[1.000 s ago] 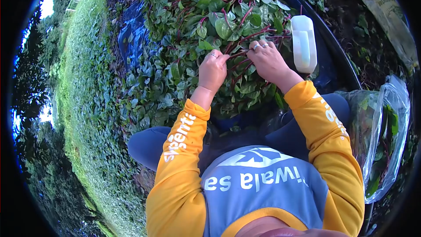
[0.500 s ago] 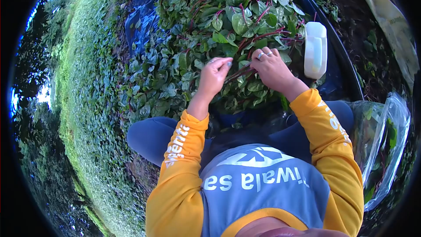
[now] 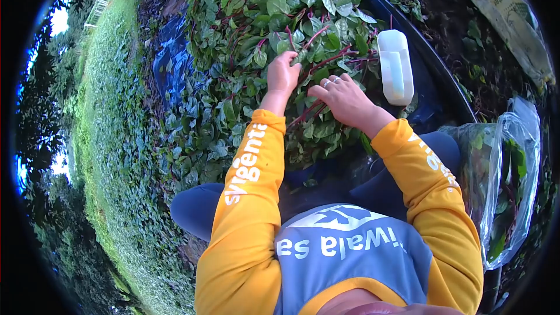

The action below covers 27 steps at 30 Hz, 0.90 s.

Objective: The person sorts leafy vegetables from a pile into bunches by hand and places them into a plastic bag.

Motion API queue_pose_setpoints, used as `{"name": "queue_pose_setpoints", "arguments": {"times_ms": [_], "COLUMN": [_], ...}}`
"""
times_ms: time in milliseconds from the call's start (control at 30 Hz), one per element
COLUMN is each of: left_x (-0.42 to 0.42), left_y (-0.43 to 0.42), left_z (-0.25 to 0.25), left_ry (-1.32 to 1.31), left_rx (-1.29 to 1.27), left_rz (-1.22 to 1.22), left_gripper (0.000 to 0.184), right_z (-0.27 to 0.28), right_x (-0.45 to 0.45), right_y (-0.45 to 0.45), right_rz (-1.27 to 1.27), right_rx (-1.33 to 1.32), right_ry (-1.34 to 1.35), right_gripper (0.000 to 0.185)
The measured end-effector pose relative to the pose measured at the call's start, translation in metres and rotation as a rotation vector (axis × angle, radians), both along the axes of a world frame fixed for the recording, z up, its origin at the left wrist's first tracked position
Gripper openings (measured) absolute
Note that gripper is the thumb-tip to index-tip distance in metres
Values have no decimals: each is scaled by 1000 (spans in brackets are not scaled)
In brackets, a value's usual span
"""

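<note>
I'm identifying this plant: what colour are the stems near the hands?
The stems are reddish purple, best seen in the head view.

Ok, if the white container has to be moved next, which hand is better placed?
Probably the right hand: it is nearer the white container, with the left hand farther off among the leaves. It may need to release reddish stems first.

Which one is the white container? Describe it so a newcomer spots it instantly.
Start at the leafy heap filling the view's upper middle. Along its right edge, just right of the right hand, is the white container. Unlike the crinkled clear bag lower right, it looks stiff, long and boxy.
</note>
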<state>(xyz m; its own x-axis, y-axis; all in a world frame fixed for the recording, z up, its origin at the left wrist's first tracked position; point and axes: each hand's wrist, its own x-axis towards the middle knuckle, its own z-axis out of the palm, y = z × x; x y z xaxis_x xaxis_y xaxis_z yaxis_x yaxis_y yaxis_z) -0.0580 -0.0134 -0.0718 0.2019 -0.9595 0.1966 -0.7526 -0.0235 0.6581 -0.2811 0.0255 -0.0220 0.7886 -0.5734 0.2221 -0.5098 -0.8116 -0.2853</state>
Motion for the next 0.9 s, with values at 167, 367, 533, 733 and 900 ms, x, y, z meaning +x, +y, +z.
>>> {"name": "queue_pose_setpoints", "arguments": {"times_ms": [167, 367, 533, 733, 900], "left_x": [48, 64, 54, 30, -24], "left_y": [22, 69, 111, 94, 35], "left_z": [22, 45, 44, 10, 4], "left_ry": [728, 820, 739, 831, 264], "left_rx": [178, 117, 277, 629, 41], "left_rz": [-68, -177, -279, -24, -253], "left_gripper": [28, 26, 19, 23, 24], "right_z": [12, 21, 7, 5, -2], "right_x": [-7, -3, -1, 4, 0], "right_y": [-12, -13, -11, 15, 21], "right_rz": [-42, -74, -23, 108, 115], "right_rx": [3, -143, -43, 54, 72], "right_ry": [-47, -298, -171, 42, 101], "right_gripper": [22, 14, 16, 14, 26]}}
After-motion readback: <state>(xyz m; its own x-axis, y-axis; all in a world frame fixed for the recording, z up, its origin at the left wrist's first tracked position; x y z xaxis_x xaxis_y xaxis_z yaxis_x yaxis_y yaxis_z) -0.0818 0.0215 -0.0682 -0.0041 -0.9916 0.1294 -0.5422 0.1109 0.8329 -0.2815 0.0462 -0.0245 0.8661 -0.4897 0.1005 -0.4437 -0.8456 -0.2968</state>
